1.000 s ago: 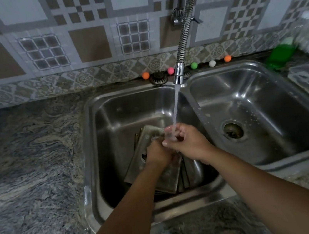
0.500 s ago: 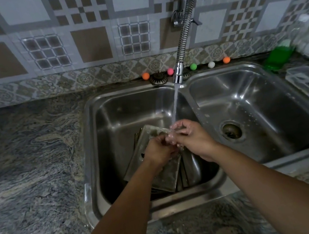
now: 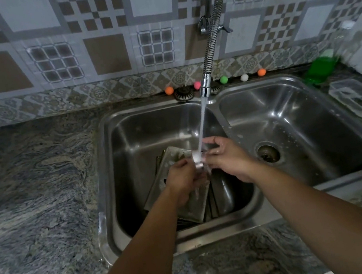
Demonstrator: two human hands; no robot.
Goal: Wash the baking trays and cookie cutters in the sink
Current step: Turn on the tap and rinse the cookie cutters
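From the head camera I see both hands held over the left basin of a double stainless sink, meeting under the stream of water that falls from the pull-down faucet. My left hand has its fingers curled, its grip closed round the lower edge of a small metal cookie cutter, a shiny band that stands between the two hands right where the water lands. My right hand pinches the cutter from the other side, thumb and fingertips bent in on its upper part; the exact shape of the cutter is too blurred by water to tell. Below the hands, inside the left basin, several baking trays lean tilted against one another, the top one dull and wet, with more tray edges showing just to its right. The right basin holds only its drain strainer and scattered drops. Along the back ledge of the sink sit small coloured balls: an orange one, a pink one, a green one, a white one and another orange one. On the granite tabletop to the right stand a bottle of green liquid near the wall and a clear plastic container just beside the sink rim. Patterned tiles cover the wall behind.
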